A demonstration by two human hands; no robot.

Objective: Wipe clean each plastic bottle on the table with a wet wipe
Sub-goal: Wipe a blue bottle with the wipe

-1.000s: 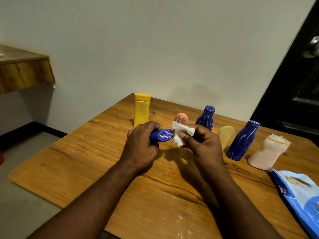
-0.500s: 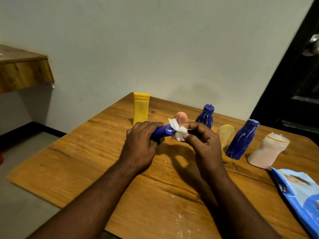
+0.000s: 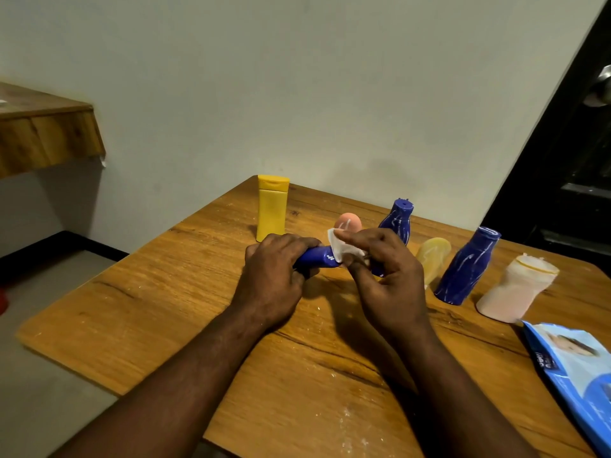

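Wooden surface (image 3: pixel 165 292), white-specked, set against a pale wall.

Item in work: small blue bottle (image 3: pixel 319 261), held between both hands in front of the row of other bottles. Its long axis is laid roughly level, running left to right.

Left grip (image 3: pixel 274 276): fingers curled round the bottle's left end, which is hidden inside it.

Right grip (image 3: pixel 386 282): wet wipe (image 3: pixel 344 251) pinched between thumb and fingers and pressed on the bottle's exposed right end.

Relation noted: the bare length extends rightward from the left grip, straight into the wipe. A stroke along that axis is judged best made by the right grip, with the left steadying or turning.

Unheld, along the far side: yellow bottle (image 3: pixel 271 209), pink bottle (image 3: pixel 348 223), pale yellow bottle (image 3: pixel 433 259), two white-streaked blue bottles (image 3: pixel 468 266), whitish bottle (image 3: pixel 515 289).

Wipes pack (image 3: pixel 578 368) lies at the right edge.
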